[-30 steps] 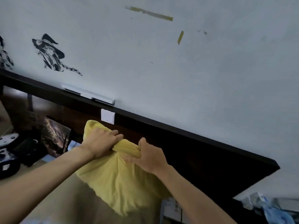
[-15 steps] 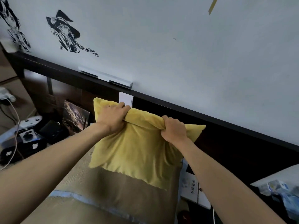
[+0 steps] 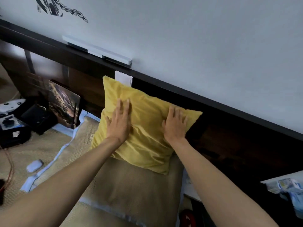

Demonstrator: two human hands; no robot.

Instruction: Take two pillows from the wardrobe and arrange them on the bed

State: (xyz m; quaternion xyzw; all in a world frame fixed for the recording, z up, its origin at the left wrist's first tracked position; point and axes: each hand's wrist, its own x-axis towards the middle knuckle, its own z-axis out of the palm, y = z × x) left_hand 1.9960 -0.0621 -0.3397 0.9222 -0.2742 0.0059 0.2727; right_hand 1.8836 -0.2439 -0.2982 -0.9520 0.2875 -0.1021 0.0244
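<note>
Against the dark headboard (image 3: pixel 229 122) under the pale wall, the yellow pillow (image 3: pixel 147 128) leans upright on a tan pillow (image 3: pixel 131 185) on the bed, your left hand (image 3: pixel 118 123) and right hand (image 3: pixel 174 126) pressing it flat-palmed, gripping nothing, so arranging looks nearly finished.

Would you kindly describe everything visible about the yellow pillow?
The yellow pillow is square, in soft, slightly shiny, creased fabric. It leans tilted against the dark headboard, one corner pointing up in front of a white wall plate. Its lower edge rests on a tan pillow on the bed. The left hand and right hand lie flat on its face, fingers spread, pressing rather than gripping.
</note>
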